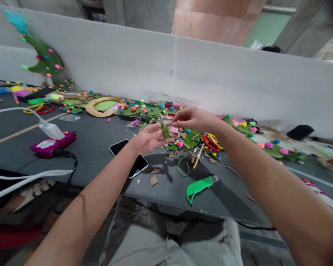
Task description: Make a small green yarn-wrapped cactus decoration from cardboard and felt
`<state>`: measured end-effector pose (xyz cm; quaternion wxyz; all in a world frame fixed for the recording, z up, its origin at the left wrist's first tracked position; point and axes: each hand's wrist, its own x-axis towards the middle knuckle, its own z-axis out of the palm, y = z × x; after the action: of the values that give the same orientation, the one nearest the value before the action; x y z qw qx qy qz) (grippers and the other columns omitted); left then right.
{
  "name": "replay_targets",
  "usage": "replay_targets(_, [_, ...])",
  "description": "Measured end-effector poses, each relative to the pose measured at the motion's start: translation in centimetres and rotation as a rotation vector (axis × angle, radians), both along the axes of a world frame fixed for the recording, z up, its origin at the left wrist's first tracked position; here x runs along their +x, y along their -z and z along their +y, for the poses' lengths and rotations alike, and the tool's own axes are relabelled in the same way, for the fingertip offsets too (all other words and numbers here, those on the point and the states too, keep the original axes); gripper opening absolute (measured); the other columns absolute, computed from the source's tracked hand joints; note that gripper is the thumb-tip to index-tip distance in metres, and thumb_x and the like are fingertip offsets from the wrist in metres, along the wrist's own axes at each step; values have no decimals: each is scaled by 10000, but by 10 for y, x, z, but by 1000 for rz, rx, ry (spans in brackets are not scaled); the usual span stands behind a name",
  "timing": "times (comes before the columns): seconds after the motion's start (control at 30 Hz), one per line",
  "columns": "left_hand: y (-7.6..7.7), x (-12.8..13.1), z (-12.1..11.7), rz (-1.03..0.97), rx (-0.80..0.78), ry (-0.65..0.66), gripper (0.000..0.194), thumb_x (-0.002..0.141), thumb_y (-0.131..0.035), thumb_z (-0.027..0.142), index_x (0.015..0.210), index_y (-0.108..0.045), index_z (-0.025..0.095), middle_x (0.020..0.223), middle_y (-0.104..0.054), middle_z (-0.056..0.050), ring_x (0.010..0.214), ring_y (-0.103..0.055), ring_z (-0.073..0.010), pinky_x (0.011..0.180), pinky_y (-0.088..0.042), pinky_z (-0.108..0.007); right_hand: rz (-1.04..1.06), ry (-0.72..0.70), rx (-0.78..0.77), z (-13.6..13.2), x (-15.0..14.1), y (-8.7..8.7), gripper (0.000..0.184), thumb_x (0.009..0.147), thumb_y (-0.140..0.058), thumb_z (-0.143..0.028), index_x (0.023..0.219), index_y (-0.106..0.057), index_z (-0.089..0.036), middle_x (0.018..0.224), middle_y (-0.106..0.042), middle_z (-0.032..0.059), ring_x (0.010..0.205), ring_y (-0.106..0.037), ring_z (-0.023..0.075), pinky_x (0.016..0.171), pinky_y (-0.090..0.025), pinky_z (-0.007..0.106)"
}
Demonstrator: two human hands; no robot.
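Note:
In front of me, above the table, my left hand (150, 138) holds a small crumpled green leafy piece (165, 130) between thumb and fingers. My right hand (192, 120) reaches in from the right, its fingertips pinched together at the top edge of that piece; what they grip is too small to make out. A pink pompom and shiny clear plastic show just beside the fingertips. Below my left hand lies a phone (138, 166), partly covered by the wrist. A green box cutter (201, 188) with its blade out rests nearer the table's front edge.
Cardboard scraps (154, 180), a green cord (183, 167) and red-handled scissors (211, 142) lie around the hands. Green felt with pompoms lines the white partition (144, 66). A cardboard ring (96, 109) and a purple power strip (54, 144) with white cables are at left.

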<state>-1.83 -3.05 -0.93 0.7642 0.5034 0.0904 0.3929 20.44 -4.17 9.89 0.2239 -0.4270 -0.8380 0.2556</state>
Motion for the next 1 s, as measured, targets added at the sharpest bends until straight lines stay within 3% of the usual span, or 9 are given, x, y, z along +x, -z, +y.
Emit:
replay_targets(0.17, [6,3,12,82,-29,-180,226,740,-856,247,925,-759,160,996,-769,-75,1015,-722,-215,1027,-510,-408,-76,61,21,1,5,5,273,830,-720,-435,863,-739,-164,661,-596,2,612,-449,110,564,-311,287])
replay_targets(0.37, [5,-2,21,156,-94,-374,241,696,-873,208,879,-728,153,861,-739,-35,786,-689,-150,868,-532,-356,-148,222,11,-5,53,4,280,838,-705,-450,831,-721,-171,644,-561,3,604,-449,120,567,-312,297])
replay_targets(0.5, [4,-1,20,236,-92,-367,242,709,-865,231,876,-713,143,846,-731,-49,783,-688,-157,820,-523,-338,-194,388,5,-7,86,16,260,852,-698,-402,715,-675,-182,599,-556,10,563,-449,124,563,-334,306])
replay_targets(0.63, [6,3,17,306,-56,-334,248,731,-854,243,899,-711,130,866,-735,-64,785,-705,-155,832,-528,-329,-160,597,170,-7,96,39,221,851,-674,-322,673,-683,-193,617,-621,53,591,-523,172,613,-432,353])
replay_targets(0.7, [7,5,15,330,-62,-333,259,725,-858,230,908,-704,130,844,-732,-55,771,-712,-154,822,-533,-327,-1,506,201,-10,82,53,130,840,-661,-293,871,-751,-204,878,-735,91,803,-642,230,767,-515,407])
replay_targets(0.77, [8,7,13,338,-59,-297,275,725,-862,232,924,-701,134,844,-736,-50,767,-715,-152,811,-541,-325,198,306,81,-14,56,66,305,838,-653,-310,1124,-729,-234,1178,-727,86,1054,-663,250,930,-527,432])
replay_targets(0.83, [10,8,12,321,-52,-262,293,718,-872,243,930,-700,138,867,-742,-51,762,-712,-146,806,-551,-326,356,88,-103,-18,27,79,501,826,-675,-340,1316,-629,-250,1334,-663,84,1178,-636,240,982,-526,415])
replay_targets(0.9, [11,8,11,301,-56,-252,310,702,-884,247,927,-699,142,881,-746,-50,753,-707,-142,796,-558,-327,451,23,-189,-20,4,90,532,807,-693,-354,1322,-609,-249,1276,-682,76,1114,-656,223,939,-539,384])
replay_targets(1.0, [11,7,11,317,-56,-261,310,702,-885,251,923,-701,138,861,-741,-48,752,-707,-141,777,-555,-312,461,79,-195,-21,-11,100,301,836,-647,-397,1055,-694,-196,917,-710,40,819,-645,181,748,-515,320])
